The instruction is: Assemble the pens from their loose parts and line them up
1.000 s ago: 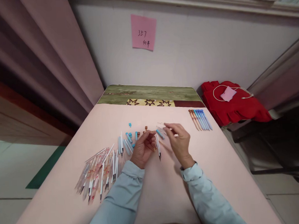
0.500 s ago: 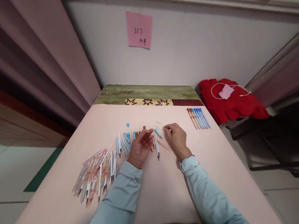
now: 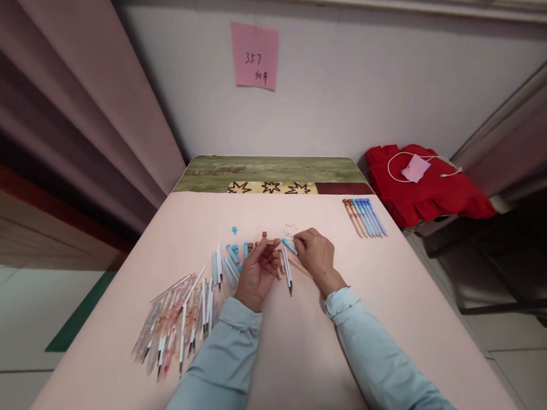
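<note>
My left hand (image 3: 257, 272) is turned palm up, thumb and index finger closed on a small brown pen top (image 3: 270, 242). Just right of it, my right hand (image 3: 316, 255) hovers with its fingertips pinched together; whatever they hold is too small to make out. Beneath those fingertips lies a light-blue pen barrel (image 3: 289, 246), and small metal springs (image 3: 289, 228) are scattered beyond it. White ink refills (image 3: 288, 271) rest between my hands. Left of my left hand are blue barrels (image 3: 229, 271) and blue pen tops (image 3: 235, 248), partly hidden by the hand.
A row of finished-looking pens (image 3: 364, 217), brown and blue, lies at the far right of the pink tabletop (image 3: 300, 362). Several clear barrels and refills (image 3: 169, 323) form a pile at the left. Beside the table is a red cloth (image 3: 431, 190) with a white cable.
My right hand has moved a little left, from beside the springs toward the blue barrel and my left hand. My left hand stays nearly in place, still holding the brown top.
</note>
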Available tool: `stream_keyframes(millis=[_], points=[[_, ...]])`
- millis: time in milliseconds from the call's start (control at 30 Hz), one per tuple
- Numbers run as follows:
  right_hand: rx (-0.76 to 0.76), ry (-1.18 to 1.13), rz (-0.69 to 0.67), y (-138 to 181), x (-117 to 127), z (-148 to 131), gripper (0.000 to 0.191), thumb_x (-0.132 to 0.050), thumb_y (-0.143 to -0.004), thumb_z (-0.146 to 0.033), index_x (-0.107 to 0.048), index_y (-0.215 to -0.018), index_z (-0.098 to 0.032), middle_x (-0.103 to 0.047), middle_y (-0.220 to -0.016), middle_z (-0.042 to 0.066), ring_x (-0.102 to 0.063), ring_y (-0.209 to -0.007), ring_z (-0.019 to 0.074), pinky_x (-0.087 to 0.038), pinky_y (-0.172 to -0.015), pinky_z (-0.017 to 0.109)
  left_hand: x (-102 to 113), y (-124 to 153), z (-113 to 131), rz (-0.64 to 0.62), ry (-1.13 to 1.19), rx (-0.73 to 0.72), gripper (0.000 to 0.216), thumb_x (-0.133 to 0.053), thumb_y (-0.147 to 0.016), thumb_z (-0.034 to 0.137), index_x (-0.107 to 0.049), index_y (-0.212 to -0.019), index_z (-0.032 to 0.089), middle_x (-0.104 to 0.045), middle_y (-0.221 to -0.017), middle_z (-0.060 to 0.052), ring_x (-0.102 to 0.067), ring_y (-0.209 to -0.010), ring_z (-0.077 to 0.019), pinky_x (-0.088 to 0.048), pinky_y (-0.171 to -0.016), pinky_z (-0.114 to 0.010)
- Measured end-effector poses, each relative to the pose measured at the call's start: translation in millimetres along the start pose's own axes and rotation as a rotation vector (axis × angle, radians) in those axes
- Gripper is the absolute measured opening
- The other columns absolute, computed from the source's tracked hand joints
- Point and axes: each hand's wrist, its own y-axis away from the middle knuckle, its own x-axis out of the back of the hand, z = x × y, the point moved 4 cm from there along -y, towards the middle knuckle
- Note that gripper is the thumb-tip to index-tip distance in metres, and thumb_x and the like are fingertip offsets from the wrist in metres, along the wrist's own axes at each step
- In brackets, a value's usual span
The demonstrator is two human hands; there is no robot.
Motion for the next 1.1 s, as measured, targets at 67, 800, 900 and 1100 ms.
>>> stream_keyframes(millis=[67, 800, 900, 1100], points=[[-0.002, -0.036, 0.026, 0, 2, 0, 0.019, -0.056, -0.09, -0.025, -0.074, -0.088, -0.027, -0.07, -0.095, 0.001, -0.063, -0.083, 0.0156, -0.039, -0.068, 0.025, 0, 0, 0, 0.005, 0.007, -0.001, 0.01, -0.061, -0.088, 0.015, -0.069, -0.093, 0.011, -0.074, -0.079, -0.009, -0.062, -0.054, -0.0088, -0.051, -0.047, -0.016], [-0.081, -1.101, 0.115, 25, 31, -37, 0.02, -0.066, -0.086, -0.036, -0.068, -0.097, -0.019, -0.073, -0.083, 0.003, -0.07, -0.076, 0.0165, -0.057, -0.072, 0.03, 2, 2, -7, -0.081, -0.034, 0.047, 0.004, -0.067, -0.085, 0.015, -0.067, -0.086, 0.011, -0.072, -0.078, -0.005, -0.064, -0.057, -0.0086, -0.054, -0.05, -0.016], [0.01, -1.001, 0.143, 25, 36, -40, 0.014, -0.07, -0.084, -0.032, -0.072, -0.091, -0.02, -0.074, -0.088, 0.005, -0.07, -0.084, 0.0178, -0.057, -0.076, 0.03, 3, 0, -9, -0.119, -0.041, 0.04, 0.008, -0.072, -0.082, 0.016, -0.067, -0.086, 0.012, -0.07, -0.076, -0.002, -0.064, -0.06, -0.0085, -0.054, -0.052, -0.016], [0.132, -0.865, 0.175, 25, 40, -45, 0.008, -0.072, -0.083, -0.028, -0.077, -0.086, -0.023, -0.073, -0.093, 0.006, -0.068, -0.09, 0.0187, -0.056, -0.078, 0.03, 0, 2, -10, -0.123, -0.022, 0.052, 0.009, -0.073, -0.08, 0.014, -0.066, -0.085, 0.013, -0.069, -0.074, -0.001, -0.064, -0.059, -0.0089, -0.053, -0.051, -0.017]])
